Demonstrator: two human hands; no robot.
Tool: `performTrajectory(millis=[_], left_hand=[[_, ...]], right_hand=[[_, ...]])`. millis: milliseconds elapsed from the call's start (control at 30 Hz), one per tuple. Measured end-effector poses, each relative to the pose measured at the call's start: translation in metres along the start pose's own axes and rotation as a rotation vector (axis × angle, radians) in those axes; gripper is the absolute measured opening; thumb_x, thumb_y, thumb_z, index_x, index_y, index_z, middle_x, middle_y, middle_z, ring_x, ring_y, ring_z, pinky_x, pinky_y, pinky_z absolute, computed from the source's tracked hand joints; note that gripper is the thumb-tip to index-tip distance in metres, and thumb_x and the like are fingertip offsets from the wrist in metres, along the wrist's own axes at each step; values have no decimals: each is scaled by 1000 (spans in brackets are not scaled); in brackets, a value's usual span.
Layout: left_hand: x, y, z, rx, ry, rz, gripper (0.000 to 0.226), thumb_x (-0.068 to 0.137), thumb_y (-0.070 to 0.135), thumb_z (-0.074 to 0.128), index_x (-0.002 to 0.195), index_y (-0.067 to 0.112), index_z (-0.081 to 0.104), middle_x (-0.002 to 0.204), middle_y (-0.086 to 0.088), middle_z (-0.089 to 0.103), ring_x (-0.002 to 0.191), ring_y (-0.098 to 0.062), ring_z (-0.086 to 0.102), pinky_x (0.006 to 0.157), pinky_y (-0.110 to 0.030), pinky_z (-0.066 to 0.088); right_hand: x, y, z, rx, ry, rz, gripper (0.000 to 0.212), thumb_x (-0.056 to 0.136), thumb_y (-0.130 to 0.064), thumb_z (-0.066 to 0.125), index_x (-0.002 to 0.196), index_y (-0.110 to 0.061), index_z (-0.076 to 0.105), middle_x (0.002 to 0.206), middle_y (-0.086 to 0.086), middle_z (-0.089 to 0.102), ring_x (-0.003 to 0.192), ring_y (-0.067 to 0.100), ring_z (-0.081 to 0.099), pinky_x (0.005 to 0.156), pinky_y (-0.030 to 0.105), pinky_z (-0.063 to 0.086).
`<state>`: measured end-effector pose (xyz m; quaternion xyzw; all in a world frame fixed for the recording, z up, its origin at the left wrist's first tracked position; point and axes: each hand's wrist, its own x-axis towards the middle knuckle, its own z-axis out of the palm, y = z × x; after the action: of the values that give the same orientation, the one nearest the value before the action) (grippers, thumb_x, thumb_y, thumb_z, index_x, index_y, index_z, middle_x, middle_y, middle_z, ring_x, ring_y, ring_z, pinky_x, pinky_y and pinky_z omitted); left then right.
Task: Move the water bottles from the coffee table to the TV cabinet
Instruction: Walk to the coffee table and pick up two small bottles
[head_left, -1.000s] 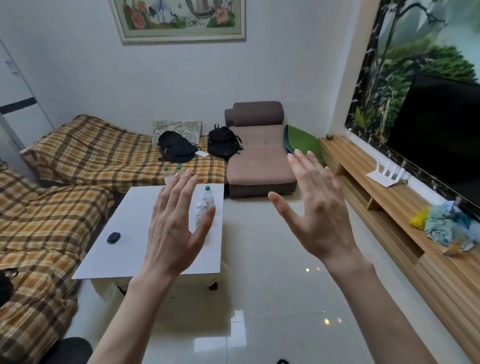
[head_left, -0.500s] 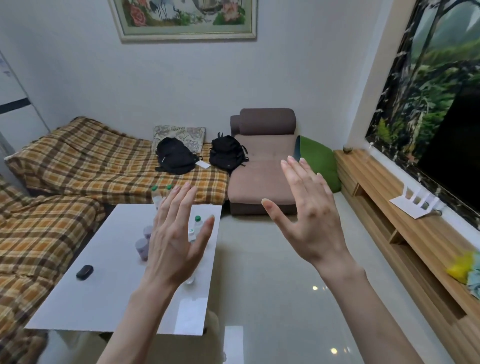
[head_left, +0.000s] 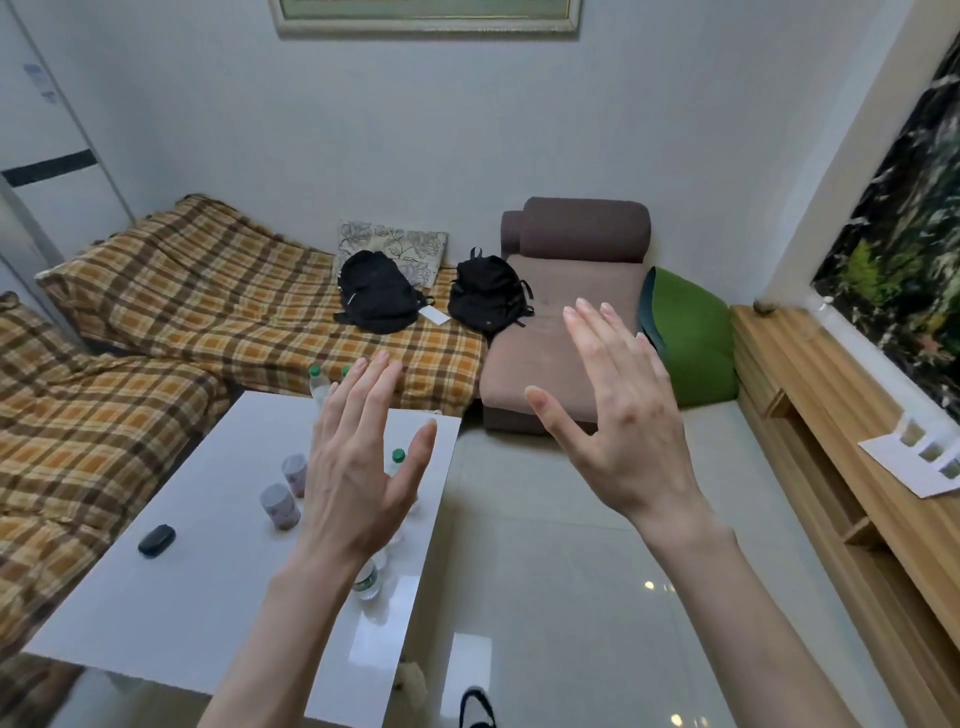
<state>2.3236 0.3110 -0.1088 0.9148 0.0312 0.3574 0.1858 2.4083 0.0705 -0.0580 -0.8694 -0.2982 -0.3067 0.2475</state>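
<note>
Clear plastic with green caps: the bottles (head_left: 397, 460) stand on the white bench (head_left: 208, 561), mostly behind the left hand (head_left: 358, 478). One cap shows just past its thumb, one lower body (head_left: 368, 579) peeks out under the wrist, and two more (head_left: 318, 382) stand at the far edge beyond the fingertips. How many there are in all I cannot tell.

Both hands are empty, fingers (head_left: 374, 395) spread wide and held up in the air; the right hand (head_left: 618, 431) hangs over the floor, well apart from any bottle. The cabinet (head_left: 810, 426) runs along the wall to the right of the right hand.

These look like small, thin-walled bottles, so I would judge them light if empty, heavier and sloshy if full, and likely to dent under a hard squeeze. The smooth sides may slip; the sure hold is around the body just below the shoulder, fingers wrapped round, or at the neck under the cap. They tip easily, and two small cups (head_left: 280, 504) stand just left of the left hand.

Against half a second ago, the bench is nearer and lower in view, more bottles show around the left hand, and the hands keep the same open pose.
</note>
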Motion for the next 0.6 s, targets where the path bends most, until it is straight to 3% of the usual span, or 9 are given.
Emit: performTrajectory(millis=[233,467,600], left_hand=[[53,-57,50,47,51,-84,66,105,53,42,157,13,42,166,-1,39,159,-17,27,126,-52,29],[108,-130,76,160,91,-203,62,104,49,46,156,15,42,165,-1,40,158,-16,28,130,-27,13],[135,-171,94,195,109,-241,64,105,53,43,157,15,41,165,0,40,158,-15,27,130,-28,13]], right_hand=[[76,32,86,63,-69,-111,74,101,-63,38,158,-16,32,166,-1,32,156,11,18,127,44,19],[171,40,179,176,-145,-188,72,102,-59,45,159,-17,31,166,-1,31,156,11,18,126,47,21],[213,45,226,197,-143,-215,72,102,-59,44,158,-17,31,165,-2,31,156,11,18,126,46,21]])
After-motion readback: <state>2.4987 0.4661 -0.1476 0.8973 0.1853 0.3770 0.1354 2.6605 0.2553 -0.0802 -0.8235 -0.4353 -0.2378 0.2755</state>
